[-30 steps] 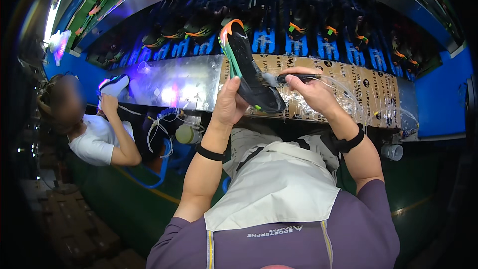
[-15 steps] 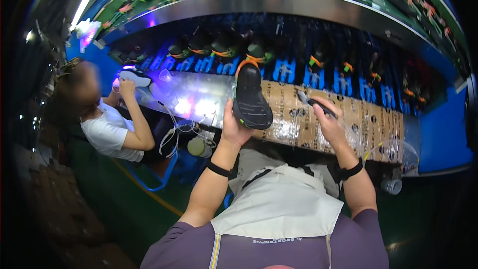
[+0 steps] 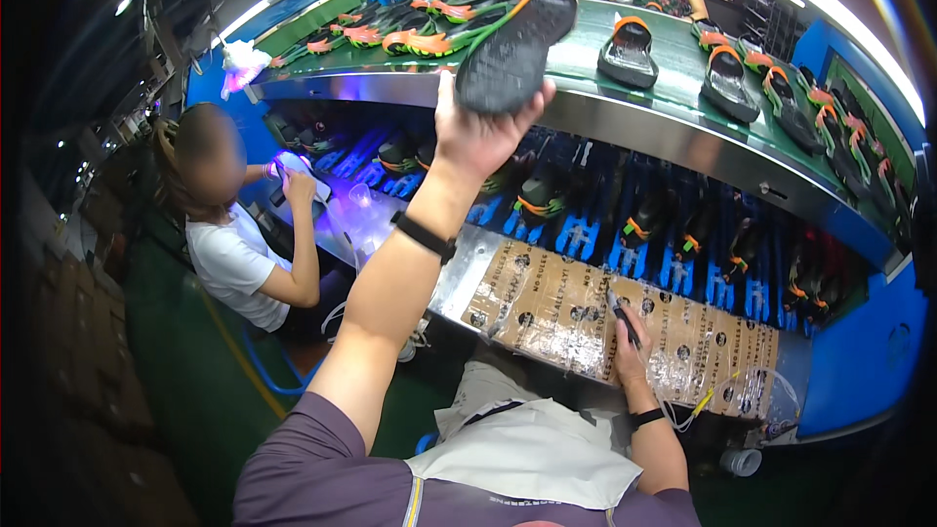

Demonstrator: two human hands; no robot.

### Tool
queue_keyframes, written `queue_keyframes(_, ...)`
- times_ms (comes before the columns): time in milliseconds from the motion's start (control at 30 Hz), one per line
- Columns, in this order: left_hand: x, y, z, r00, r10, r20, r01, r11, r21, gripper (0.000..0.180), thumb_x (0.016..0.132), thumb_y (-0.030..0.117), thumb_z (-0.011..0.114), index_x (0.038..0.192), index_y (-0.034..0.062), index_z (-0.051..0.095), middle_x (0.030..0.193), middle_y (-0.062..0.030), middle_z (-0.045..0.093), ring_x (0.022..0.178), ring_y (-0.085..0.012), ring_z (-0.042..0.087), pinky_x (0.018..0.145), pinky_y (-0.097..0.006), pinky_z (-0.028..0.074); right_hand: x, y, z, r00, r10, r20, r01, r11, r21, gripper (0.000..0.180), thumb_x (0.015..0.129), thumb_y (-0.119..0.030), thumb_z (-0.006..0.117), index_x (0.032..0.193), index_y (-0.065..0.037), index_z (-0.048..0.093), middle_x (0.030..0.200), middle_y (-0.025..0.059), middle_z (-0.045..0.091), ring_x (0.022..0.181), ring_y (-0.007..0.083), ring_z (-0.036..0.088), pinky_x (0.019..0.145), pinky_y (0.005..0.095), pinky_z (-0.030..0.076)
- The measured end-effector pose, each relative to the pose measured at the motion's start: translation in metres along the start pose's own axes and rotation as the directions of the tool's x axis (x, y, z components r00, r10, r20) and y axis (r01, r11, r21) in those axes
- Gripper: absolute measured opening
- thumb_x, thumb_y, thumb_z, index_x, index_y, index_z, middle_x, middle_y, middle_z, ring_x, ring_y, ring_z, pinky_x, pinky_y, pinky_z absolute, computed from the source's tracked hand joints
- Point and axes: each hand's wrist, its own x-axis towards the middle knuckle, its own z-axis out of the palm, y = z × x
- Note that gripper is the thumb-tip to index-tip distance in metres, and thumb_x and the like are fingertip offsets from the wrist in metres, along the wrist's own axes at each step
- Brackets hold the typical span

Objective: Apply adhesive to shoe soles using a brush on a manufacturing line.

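My left hand [image 3: 480, 132] is raised high and grips a black shoe sole with an orange rim [image 3: 515, 41], held up at the edge of the green upper conveyor belt [image 3: 673, 88]. My right hand [image 3: 628, 344] rests low on the cardboard-covered worktop [image 3: 556, 307] and holds a dark pen-like tool [image 3: 622, 315]. Similar soles [image 3: 627, 49] lie in a row along the belt.
A lower blue rack [image 3: 625, 234] holds several shoes on pegs. A seated person in a white shirt [image 3: 234, 263] works at my left under purple light. Two more people stand behind the belt at the top. The green floor lies below.
My left hand has lifted the sole from in front of the worktop up to the upper belt. My right hand has stayed on the cardboard with the tool.
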Motion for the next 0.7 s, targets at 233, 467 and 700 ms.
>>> queue_keyframes(233,0.035,0.007,-0.033,0.901,0.286,-0.327,0.063,0.658,0.750,0.060,0.108,0.042,0.055,0.136,-0.0104,0.052,0.120,-0.0261,0.070,0.098,-0.0337,0.075,0.085,-0.043,0.062,0.000,0.005,0.001,0.999,-0.021,-0.031,0.020,1.000,-0.020,0.033,0.097,-0.017,0.068,0.124,0.001,0.072,0.111,0.0214,0.074,0.103,0.0345,0.072,0.093,0.0395,0.054)
queue_keyframes(467,0.087,0.104,-0.092,0.823,0.260,0.506,0.073,-0.931,0.359,0.038,0.086,0.027,0.074,0.114,0.0030,0.071,0.116,-0.0226,0.064,0.112,-0.0407,0.063,0.097,-0.052,0.050,0.000,0.003,0.001,0.999,-0.053,-0.015,0.052,0.998,-0.026,0.031,0.096,-0.016,0.068,0.123,0.000,0.072,0.107,0.0208,0.074,0.095,0.0340,0.072,0.087,0.0392,0.055)
queue_keyframes(700,0.123,0.181,-0.136,0.967,0.039,0.253,0.034,-0.999,0.027,0.024,0.084,0.022,0.072,0.107,0.0144,0.075,0.104,-0.0154,0.067,0.107,-0.0370,0.064,0.092,-0.055,0.048,0.003,0.000,0.006,0.999,-0.042,-0.003,0.042,0.999,-0.013,0.033,0.097,-0.014,0.067,0.126,0.000,0.071,0.109,0.0202,0.074,0.098,0.0327,0.072,0.090,0.0386,0.054)
